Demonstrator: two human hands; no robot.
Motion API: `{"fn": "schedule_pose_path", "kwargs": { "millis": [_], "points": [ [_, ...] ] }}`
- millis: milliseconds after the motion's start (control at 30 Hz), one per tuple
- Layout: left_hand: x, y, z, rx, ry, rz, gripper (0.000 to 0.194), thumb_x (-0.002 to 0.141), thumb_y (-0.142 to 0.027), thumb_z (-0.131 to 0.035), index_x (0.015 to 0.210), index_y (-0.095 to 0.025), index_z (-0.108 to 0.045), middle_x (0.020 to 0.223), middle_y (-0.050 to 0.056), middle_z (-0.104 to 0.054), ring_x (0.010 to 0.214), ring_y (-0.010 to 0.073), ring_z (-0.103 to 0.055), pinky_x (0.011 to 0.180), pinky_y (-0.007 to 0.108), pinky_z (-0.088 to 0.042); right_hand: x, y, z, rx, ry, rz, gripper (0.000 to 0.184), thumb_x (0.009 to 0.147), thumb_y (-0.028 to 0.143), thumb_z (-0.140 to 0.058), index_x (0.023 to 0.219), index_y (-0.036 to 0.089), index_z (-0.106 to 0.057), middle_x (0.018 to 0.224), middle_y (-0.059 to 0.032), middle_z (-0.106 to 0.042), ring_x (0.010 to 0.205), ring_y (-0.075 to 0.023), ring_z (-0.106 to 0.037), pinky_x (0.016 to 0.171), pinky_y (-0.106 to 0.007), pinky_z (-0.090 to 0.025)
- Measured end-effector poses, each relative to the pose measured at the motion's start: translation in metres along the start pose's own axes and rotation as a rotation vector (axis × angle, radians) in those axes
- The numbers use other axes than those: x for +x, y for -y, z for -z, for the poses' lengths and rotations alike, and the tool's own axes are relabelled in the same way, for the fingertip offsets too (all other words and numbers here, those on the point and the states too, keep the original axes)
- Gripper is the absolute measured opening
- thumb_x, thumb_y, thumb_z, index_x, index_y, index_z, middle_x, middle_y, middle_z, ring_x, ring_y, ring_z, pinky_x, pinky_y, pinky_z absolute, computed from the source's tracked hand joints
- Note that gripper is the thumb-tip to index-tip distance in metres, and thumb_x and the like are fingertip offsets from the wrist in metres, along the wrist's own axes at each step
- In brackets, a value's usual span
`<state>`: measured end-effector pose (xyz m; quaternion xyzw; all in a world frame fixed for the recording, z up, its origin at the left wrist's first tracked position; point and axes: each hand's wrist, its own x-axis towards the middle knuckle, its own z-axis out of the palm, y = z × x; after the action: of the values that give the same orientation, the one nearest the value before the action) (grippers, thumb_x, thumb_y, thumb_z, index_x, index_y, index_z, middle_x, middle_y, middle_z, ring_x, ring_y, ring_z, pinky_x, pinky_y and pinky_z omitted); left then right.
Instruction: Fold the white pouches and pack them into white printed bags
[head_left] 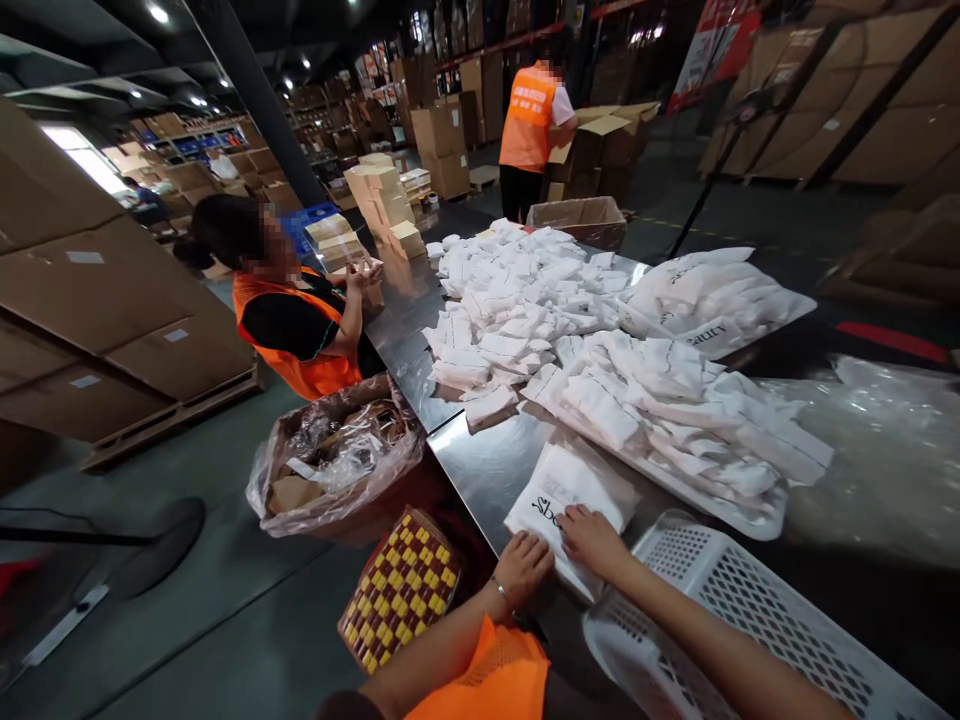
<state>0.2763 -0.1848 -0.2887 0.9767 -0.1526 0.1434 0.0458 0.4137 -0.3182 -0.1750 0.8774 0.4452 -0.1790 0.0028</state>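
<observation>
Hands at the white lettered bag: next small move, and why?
Probably pinch the white lettered bag's near edge with the left hand while the right hand steadies it: the right rests over its lettering, the left at its edge.

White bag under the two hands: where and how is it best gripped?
Probably by the left edge of the white bag, beside the black lettering, pinched low with the left hand coming from the left over bare table. The bag lies fairly flat, offering little to grasp from above, and the tray and basket crowd its right side.
</observation>
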Motion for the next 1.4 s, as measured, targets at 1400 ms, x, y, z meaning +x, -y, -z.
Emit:
{"fn": "schedule_pose_path", "kwargs": {
  "millis": [1400],
  "points": [
    [-0.017,0.000,-0.014,0.066,-0.186,0.090,0.041,0.088,-0.032,-0.049,0.128,-0.026,-0.056,0.130,0.007,-0.059,0.128,0.0283,-0.044,0.114,0.052,-0.011,0.019,-0.042,0.035,0.567,0.107,-0.113,0.017,0.077,0.021,-0.053,0.082,0.016,-0.069,0.078,-0.0028,-0.071,0.072,-0.0164,-0.063,0.066,-0.024,-0.047]
  ]
}}
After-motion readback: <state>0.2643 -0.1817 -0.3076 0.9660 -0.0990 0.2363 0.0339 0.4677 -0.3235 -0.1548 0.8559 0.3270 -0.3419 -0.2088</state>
